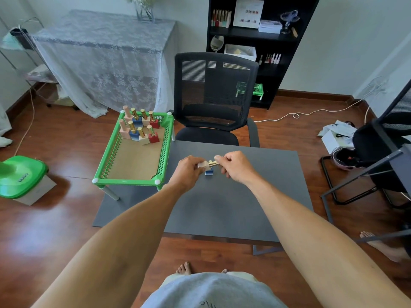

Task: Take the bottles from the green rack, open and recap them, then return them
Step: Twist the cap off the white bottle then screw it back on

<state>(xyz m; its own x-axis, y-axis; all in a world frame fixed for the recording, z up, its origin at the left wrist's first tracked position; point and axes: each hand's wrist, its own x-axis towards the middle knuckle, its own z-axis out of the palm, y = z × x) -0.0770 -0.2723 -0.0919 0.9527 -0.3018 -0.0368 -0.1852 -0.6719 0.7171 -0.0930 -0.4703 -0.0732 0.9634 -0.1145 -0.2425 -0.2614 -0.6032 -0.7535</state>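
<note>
The green rack (165, 150) stands on the left part of the dark grey table (233, 207). Several small bottles (140, 127) with gold or pink caps stand in two rows at its far end. My left hand (188, 172) grips a pale pink bottle (204, 165) lying sideways above the table. My right hand (233, 166) pinches that bottle's gold cap (213, 163). A blue bottle (209, 172) stands on the table just below my hands, partly hidden by them.
A black mesh chair (213, 96) sits behind the table. A green bin lid (21, 176) lies on the wooden floor to the left. A black frame and chair (378, 156) stand at the right. A white cable (295, 115) crosses the floor.
</note>
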